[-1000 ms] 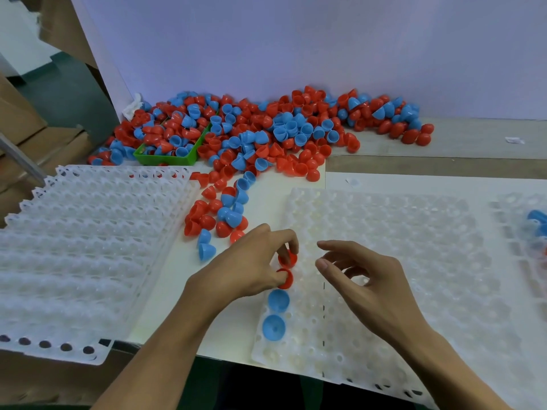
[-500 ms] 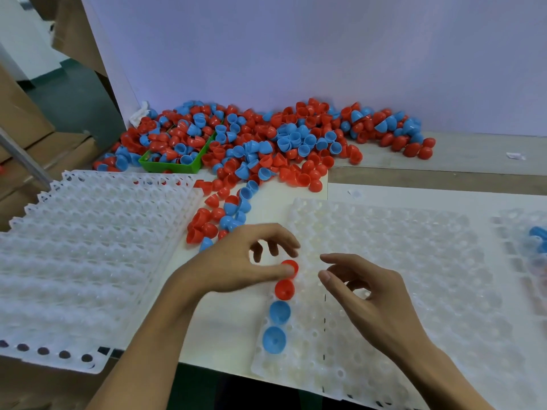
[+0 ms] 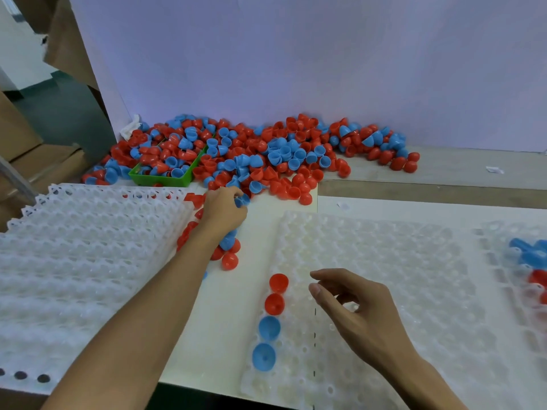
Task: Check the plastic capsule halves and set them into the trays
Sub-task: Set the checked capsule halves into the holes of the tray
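Note:
A large heap of red and blue capsule halves [image 3: 266,149] lies along the back wall. My left hand [image 3: 223,210] reaches into the heap's near edge, its fingers curled round blue capsule halves [image 3: 242,200]. The white tray [image 3: 399,291] in front of me carries two red halves [image 3: 276,292] and two blue halves [image 3: 265,341] in its left column. My right hand [image 3: 352,309] hovers over that tray just right of the red halves, fingers loosely bent, holding nothing.
A second white tray [image 3: 74,261] sits at the left. A green bin [image 3: 159,179] stands half buried in the heap. Another tray [image 3: 529,261] at the right edge holds blue and red halves. Loose halves [image 3: 229,255] lie between the trays.
My left hand left the tray after setting a second red half there and moved up to the heap, closing on blue halves. The right hand stayed over the tray.

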